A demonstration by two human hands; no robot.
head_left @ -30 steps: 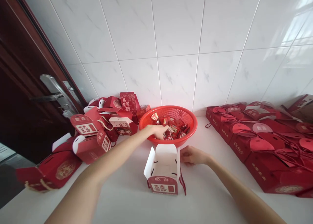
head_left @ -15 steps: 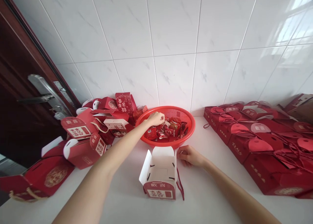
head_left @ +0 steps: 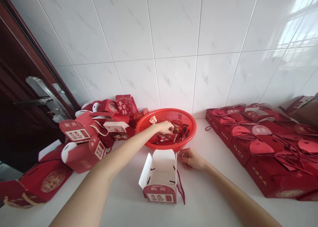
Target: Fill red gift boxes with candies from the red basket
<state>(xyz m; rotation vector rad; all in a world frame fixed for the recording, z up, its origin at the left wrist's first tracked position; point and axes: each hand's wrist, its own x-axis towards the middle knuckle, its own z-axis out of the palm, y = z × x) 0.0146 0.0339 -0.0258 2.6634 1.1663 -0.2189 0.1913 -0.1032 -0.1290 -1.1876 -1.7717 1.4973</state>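
One hand, my left hand (head_left: 166,127), dips into the red basket (head_left: 180,145), seemingly picking wrapped sweets (head_left: 177,129), and my right hand (head_left: 191,158) curls beside the open box (head_left: 160,190) in front; I cannot tell whether either grip holds anything, but the next move needs a secure pinch.

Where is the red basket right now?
In the head view, the red basket sits near the middle, close to the tiled wall and just beyond the open white-lined box; the left hand is inside it.
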